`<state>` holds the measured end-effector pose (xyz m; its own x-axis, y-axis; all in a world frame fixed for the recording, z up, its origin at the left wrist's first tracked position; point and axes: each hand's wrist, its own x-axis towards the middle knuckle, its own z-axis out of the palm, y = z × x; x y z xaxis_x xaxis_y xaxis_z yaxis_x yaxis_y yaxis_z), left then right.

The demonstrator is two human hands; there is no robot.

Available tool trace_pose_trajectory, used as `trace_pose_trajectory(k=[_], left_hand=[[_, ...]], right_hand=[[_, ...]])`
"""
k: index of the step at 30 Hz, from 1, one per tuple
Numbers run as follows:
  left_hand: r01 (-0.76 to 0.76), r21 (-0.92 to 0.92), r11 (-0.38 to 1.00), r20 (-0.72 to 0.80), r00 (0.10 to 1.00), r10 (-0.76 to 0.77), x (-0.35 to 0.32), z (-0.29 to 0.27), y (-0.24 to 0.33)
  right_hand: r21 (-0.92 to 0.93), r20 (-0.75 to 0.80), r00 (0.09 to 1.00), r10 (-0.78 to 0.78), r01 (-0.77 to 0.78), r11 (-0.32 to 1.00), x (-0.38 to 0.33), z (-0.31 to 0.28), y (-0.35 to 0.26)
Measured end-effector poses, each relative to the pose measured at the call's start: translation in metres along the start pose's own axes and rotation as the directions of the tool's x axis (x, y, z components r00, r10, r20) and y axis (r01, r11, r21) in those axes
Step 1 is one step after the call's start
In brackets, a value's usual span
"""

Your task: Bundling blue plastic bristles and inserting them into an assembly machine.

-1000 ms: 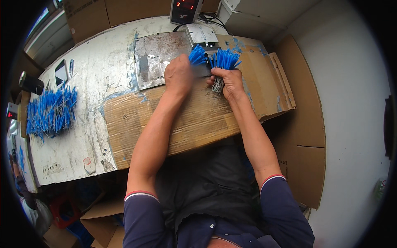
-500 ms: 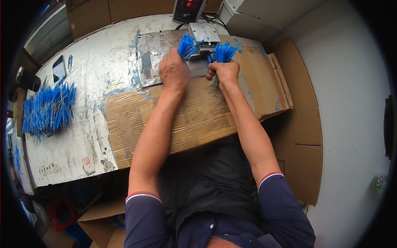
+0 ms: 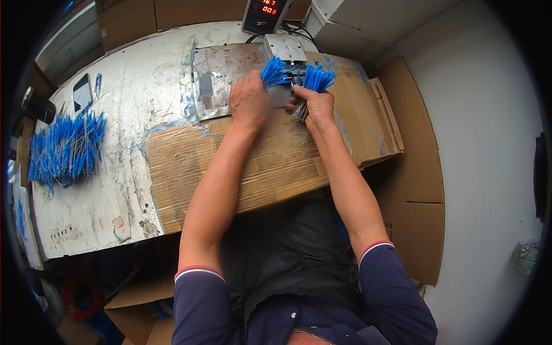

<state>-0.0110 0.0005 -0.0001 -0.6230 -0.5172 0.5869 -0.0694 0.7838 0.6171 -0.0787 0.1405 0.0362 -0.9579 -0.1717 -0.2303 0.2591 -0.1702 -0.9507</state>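
Blue-tipped wire bundles: the bigger one point(image 3: 313, 86) stands clenched in the right hand point(image 3: 313, 106), bristly blue ends fanning away from the body, grey tails toward it. Left of that grip, the left hand point(image 3: 248, 100) pinches a smaller tuft point(image 3: 274, 72), over the scuffed metal plate point(image 3: 215, 80).

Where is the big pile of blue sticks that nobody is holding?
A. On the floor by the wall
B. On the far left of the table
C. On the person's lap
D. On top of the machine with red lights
B: the loose pile of blue sticks lies at the table's far left edge, well away from both hands.
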Motion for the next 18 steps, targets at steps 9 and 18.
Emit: trace_pose_trajectory(k=[9, 18], left_hand=[[-0.027, -0.028, 0.999, 0.092, 0.995, 0.029, -0.001, -0.002, -0.001], [-0.127, 0.058, 0.990, 0.092, 0.988, 0.122, -0.002, 0.004, -0.001]], right_hand=[[-0.015, 0.079, 0.997, 0.020, -0.019, 1.000, -0.011, -0.016, 0.001], [-0.105, 0.011, 1.000, 0.013, -0.012, 0.994, -0.009, -0.009, -0.001]])
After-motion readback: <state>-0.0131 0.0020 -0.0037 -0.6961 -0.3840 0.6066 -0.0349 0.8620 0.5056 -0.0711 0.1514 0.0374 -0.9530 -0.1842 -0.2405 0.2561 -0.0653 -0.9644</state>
